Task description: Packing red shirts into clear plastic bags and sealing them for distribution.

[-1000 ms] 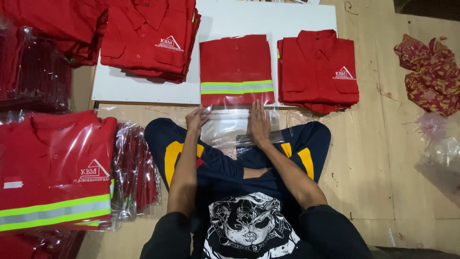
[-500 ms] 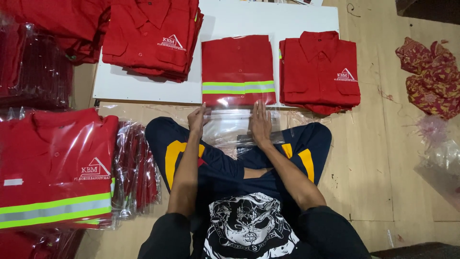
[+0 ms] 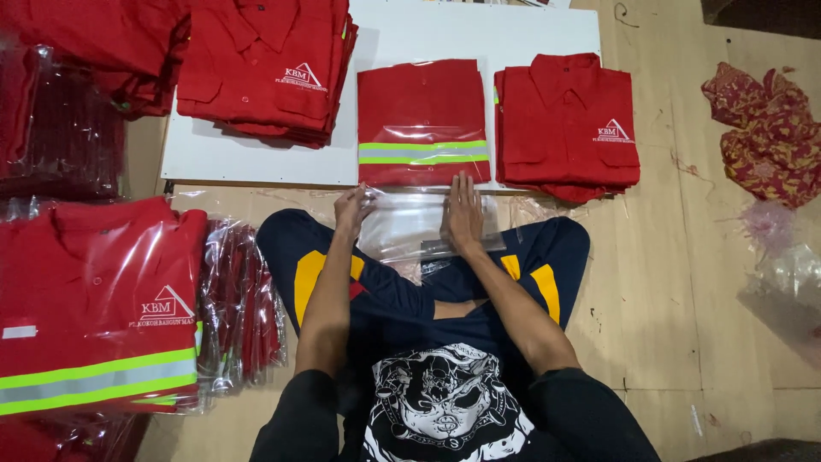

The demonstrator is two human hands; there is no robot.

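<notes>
Plastic bag point(image 3: 410, 227) under both hands point(image 3: 464, 214)

Two hands, the left hand point(image 3: 351, 208) and the right hand point(image 3: 463, 214), were counted at one clear plastic bag point(image 3: 410, 231). One white board point(image 3: 256, 158) carried one folded red shirt point(image 3: 422, 120) between two red shirt stacks point(image 3: 267, 68) point(image 3: 568, 124). One patterned cloth point(image 3: 770, 133) lay apart; bagged shirts point(image 3: 94, 308) at left numbered perhaps several.

Stack of red shirts point(image 3: 265, 73), folded red shirt point(image 3: 566, 124), bagged shirts point(image 3: 94, 308), perhaps patterned cloth point(image 3: 765, 133), white board point(image 3: 479, 34)
</notes>
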